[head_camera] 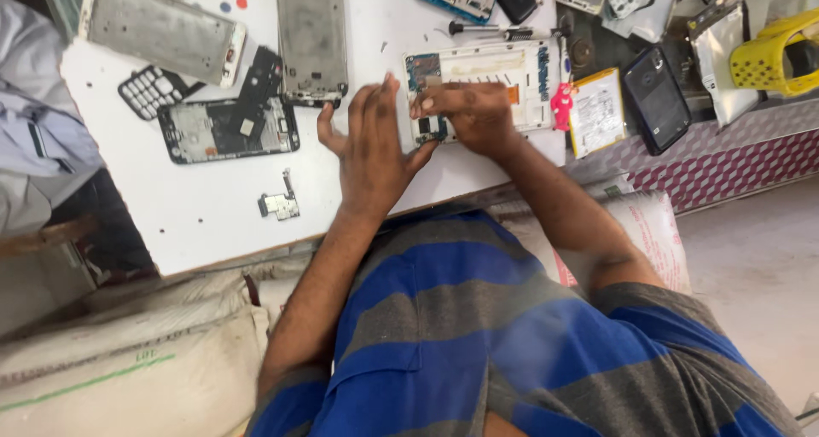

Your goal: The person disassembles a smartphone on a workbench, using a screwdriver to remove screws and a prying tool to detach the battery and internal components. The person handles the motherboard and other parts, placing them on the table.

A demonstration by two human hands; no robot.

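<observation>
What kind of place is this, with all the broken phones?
Probably a phone repair bench. Both hands, left hand and right hand, work on an opened phone. Bare metal phone frames and a loose keypad lie on the white board.

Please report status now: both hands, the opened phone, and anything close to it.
Left hand flat on white board. Right hand fingers pressing opened phone. Red figure and screwdriver beside it.

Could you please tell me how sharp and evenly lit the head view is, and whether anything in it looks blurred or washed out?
Head view: daylight falls evenly, and the white board is bright, nearly washed out; the left hand and right hand on the opened phone frame are softened by motion blur; the striped shirt close to the lens is soft; the frame edges bow slightly.
</observation>
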